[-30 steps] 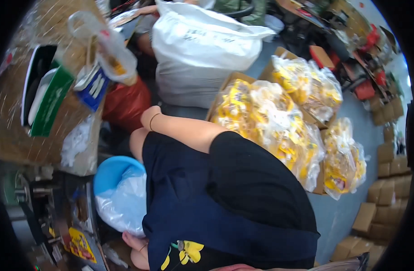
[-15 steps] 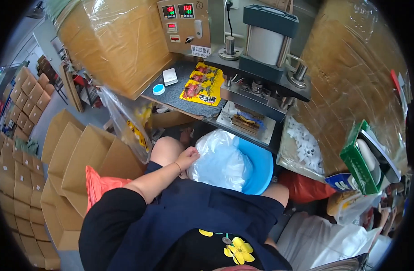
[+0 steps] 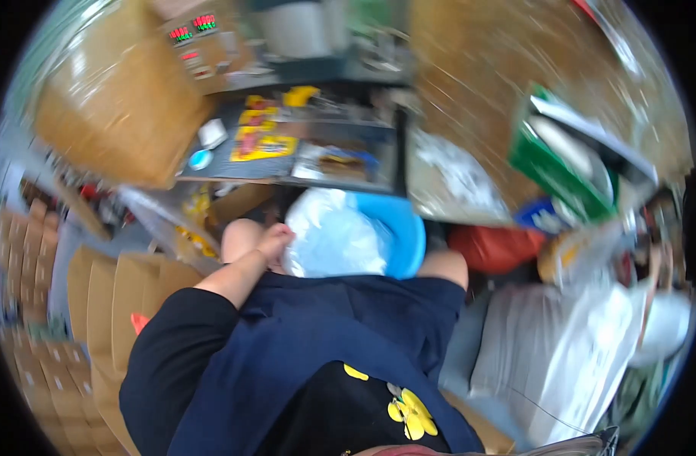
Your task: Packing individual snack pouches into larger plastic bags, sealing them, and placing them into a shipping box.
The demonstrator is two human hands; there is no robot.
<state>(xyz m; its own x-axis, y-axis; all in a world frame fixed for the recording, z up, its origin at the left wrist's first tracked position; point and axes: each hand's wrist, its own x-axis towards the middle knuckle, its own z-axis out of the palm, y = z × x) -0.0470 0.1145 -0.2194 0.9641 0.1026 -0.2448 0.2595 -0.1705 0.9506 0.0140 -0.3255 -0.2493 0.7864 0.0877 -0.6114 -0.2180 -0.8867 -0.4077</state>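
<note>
My left hand (image 3: 274,242) rests by my left thigh with its fingers curled together, at the left edge of a clear plastic bag (image 3: 333,235). Motion blur hides what, if anything, is between the fingers. The bag lies puffed out inside a blue tub (image 3: 403,237) between my knees, covering its left part. No part of my right hand shows. Ahead, yellow printed pouches (image 3: 264,140) lie on the dark worktop (image 3: 234,171), beside a round white-and-blue container (image 3: 200,159) and a small white box (image 3: 212,134).
A press machine (image 3: 298,45) with a lit control panel (image 3: 204,45) stands behind the worktop. Open cardboard cartons (image 3: 147,292) are at my left. To the right are a green box (image 3: 564,159), a red bag (image 3: 496,247) and a large white sack (image 3: 545,342).
The whole view has turned to the right, so the machine, worktop and tub sit further left and higher, with blur. My left hand stays beside the plastic bag with fingers curled.
</note>
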